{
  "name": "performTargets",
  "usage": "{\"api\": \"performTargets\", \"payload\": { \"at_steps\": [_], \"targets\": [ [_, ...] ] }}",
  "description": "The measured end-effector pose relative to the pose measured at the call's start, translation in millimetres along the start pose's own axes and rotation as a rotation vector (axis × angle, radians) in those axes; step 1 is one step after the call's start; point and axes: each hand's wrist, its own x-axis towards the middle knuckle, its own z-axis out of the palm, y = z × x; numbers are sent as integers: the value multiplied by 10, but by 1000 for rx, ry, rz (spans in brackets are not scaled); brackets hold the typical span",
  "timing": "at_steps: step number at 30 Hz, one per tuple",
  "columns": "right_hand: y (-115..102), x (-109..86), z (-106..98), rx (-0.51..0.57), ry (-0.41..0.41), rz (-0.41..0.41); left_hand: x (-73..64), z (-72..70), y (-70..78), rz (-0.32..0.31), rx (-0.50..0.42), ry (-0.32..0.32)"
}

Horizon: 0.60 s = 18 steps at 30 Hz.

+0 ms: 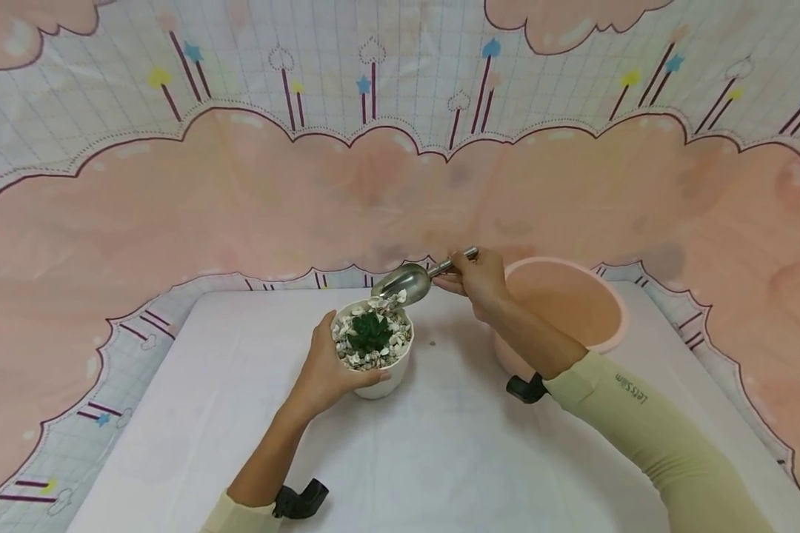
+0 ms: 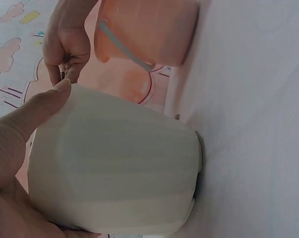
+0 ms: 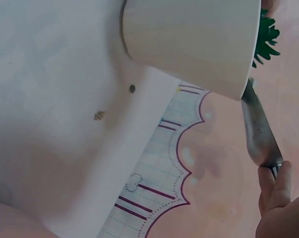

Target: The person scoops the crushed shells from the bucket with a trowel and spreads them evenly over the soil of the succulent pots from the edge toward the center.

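A white pot [image 1: 385,385] holds a dark green succulent [image 1: 370,332] ringed by pale pebbles [image 1: 400,342]. My left hand [image 1: 330,370] grips the pot, thumb on the near side and fingers round the left; in the left wrist view the thumb lies along the pot's wall [image 2: 114,158]. My right hand [image 1: 481,281] holds a metal scoop [image 1: 405,283] by its handle, tilted down toward the pot's far right rim. Pale pebbles sit at the scoop's lip, over the rim. In the right wrist view the scoop's blade [image 3: 261,131] meets the pot's edge.
A pink bucket [image 1: 613,326] stands to the right, behind my right forearm; its grey handle [image 2: 122,44] shows in the left wrist view. Small loose pebbles [image 3: 132,89] lie on the white tabletop [image 1: 240,385]. A patterned cloth [image 1: 347,200] hangs behind the table.
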Motion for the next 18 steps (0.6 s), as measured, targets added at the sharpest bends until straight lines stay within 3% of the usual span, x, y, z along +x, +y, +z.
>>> {"api": "performTargets", "payload": {
  "at_steps": [18],
  "targets": [
    [2,-23,-33,14,3,-11,-22,11,7,-10,24,5]
  ]
}}
